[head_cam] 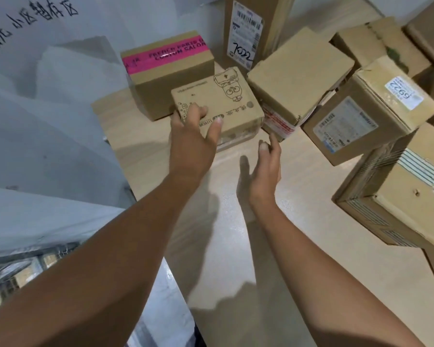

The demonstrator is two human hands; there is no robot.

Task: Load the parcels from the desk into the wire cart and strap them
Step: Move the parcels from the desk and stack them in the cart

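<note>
A small flat carton with a cartoon drawing [223, 101] lies on the light wooden desk [236, 234]. My left hand [193, 139] rests on its near left corner, fingers spread over the top and thumb along the front edge. My right hand [266, 166] hovers open just in front of the carton's right side, not touching it. Behind it stands a box with pink tape [166, 71]. The wire cart [23, 269] shows only partly at the lower left, below grey sacks.
Many more cartons crowd the desk: a tall one marked 7022 [248, 31], a plain tilted box [301, 71], a labelled box [371, 116] and a striped-tape box [398, 196] at right. Large grey sacks [35, 121] fill the left.
</note>
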